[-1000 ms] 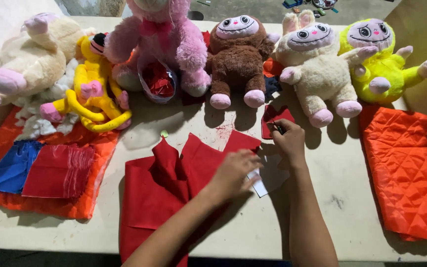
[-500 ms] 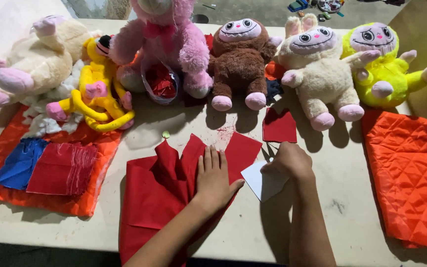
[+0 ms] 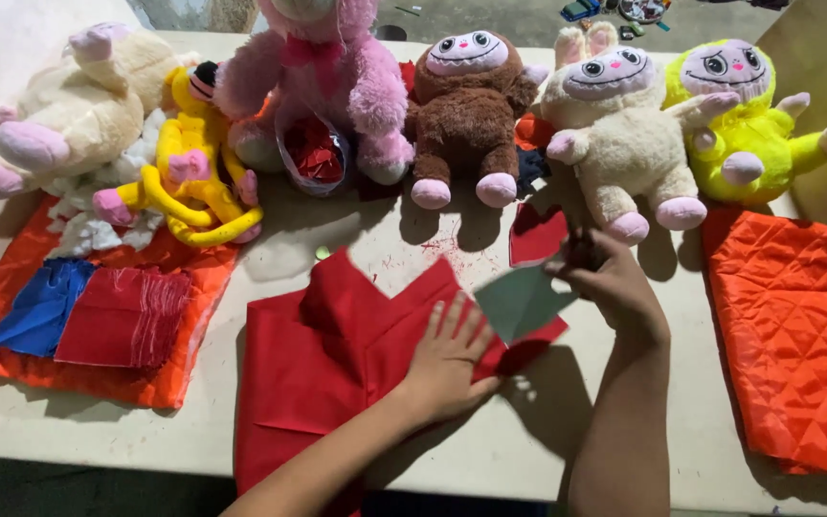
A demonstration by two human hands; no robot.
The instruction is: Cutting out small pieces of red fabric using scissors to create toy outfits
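Pale and scuffed, our counter [image 3: 356,239] carries a row of plush toys along the far edge: a cream one [image 3: 78,96], a yellow monkey [image 3: 189,172], a pink one [image 3: 327,77], a brown one [image 3: 466,105], a cream-white one [image 3: 624,134] and a lime one [image 3: 753,115]. Orange quilted fabric [image 3: 787,335] lies at our right, and another orange quilted piece [image 3: 98,373] at our left bears folded blue and red cloth. Before us spreads the red fabric [image 3: 337,373], rumpled and hanging over the near edge. Our left hand [image 3: 447,354] lies open, fingers spread, pressing the fabric flat. Our right hand [image 3: 610,282] is closed on a pale paper pattern [image 3: 519,302], holding it over the fabric's right corner. We judge that the pattern could slide off true if the rumpled cloth shifts, and the overhanging weight could drag the fabric off the counter.
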